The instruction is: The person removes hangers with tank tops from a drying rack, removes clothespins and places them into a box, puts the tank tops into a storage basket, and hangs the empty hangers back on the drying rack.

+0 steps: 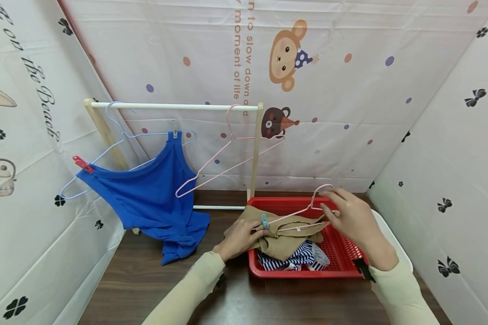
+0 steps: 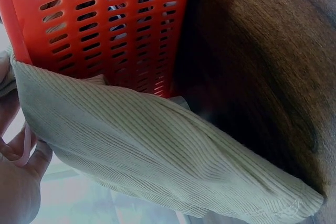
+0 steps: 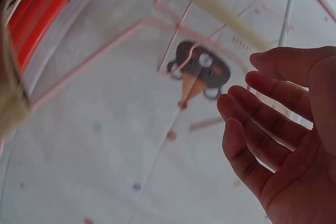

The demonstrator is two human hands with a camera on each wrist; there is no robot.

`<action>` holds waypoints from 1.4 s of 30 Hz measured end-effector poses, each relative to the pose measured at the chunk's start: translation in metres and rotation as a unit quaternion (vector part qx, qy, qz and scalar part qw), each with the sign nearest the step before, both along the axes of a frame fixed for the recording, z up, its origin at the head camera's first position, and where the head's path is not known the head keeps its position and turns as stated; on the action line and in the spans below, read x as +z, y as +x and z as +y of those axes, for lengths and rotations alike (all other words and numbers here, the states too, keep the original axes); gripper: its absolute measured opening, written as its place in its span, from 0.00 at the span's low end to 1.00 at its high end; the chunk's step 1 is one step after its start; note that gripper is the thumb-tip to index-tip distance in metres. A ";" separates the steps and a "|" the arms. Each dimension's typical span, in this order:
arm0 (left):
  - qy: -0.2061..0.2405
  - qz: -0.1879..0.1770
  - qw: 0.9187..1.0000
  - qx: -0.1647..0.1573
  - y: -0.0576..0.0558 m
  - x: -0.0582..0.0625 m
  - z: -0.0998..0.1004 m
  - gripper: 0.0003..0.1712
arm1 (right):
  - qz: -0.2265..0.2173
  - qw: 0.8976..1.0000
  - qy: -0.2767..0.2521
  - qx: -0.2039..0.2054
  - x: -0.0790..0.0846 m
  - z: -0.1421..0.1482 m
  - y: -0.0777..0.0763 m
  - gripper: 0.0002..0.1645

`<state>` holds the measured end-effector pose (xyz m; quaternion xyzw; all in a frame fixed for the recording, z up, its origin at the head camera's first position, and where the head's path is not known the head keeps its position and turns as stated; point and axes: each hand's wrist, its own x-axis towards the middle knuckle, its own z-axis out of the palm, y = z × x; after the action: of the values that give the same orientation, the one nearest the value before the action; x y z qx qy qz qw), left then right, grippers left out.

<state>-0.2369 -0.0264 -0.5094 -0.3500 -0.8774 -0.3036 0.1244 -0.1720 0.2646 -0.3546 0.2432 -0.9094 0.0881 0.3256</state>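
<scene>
A tan ribbed garment (image 1: pixel 278 247) lies over the left side of a red basket (image 1: pixel 305 273), and part of it hangs outside in the left wrist view. A pink hanger (image 1: pixel 293 215) runs along its top, with a turquoise clothespin (image 1: pixel 265 221) at the left. My left hand (image 1: pixel 241 238) pinches the garment and the hanger's end (image 2: pixel 26 148) there. Near the hanger's hook, my right hand (image 1: pixel 353 219) has its fingers spread and slightly bent; the right wrist view shows nothing held in them (image 3: pixel 252 124).
A rack (image 1: pixel 175 106) at the back left bears a blue garment (image 1: pixel 154 194) pinned on a blue hanger, and another pink hanger (image 1: pixel 215 169). Dark striped cloth (image 1: pixel 286 261) lies in the basket under the tan garment. A white rim (image 1: pixel 394 234) shows at the basket's right.
</scene>
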 end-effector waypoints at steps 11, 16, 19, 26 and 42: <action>0.005 -0.009 1.000 -0.002 0.000 -0.001 0.001 0.10 | -0.058 0.998 -0.005 0.034 -0.011 -0.043 -0.008 0.21; 0.005 -0.013 1.000 -0.006 0.000 0.000 0.000 0.09 | -0.101 0.994 -0.011 0.050 -0.018 -0.056 -0.013 0.22; 0.005 -0.017 1.000 -0.009 0.000 0.000 -0.001 0.09 | -0.117 0.991 -0.017 0.066 -0.024 -0.063 -0.018 0.22; 0.003 -0.017 1.000 -0.009 -0.001 -0.001 -0.001 0.09 | -0.155 0.985 -0.013 0.075 -0.036 -0.077 -0.024 0.25; 0.005 -0.008 1.000 -0.009 0.001 0.000 -0.001 0.12 | -0.181 0.977 0.000 0.114 -0.055 -0.102 -0.028 0.24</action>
<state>-0.2361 -0.0272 -0.5098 -0.3551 -0.8735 -0.3119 0.1164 -0.2003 0.1627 -0.4101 0.3253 -0.9197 0.1669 0.1430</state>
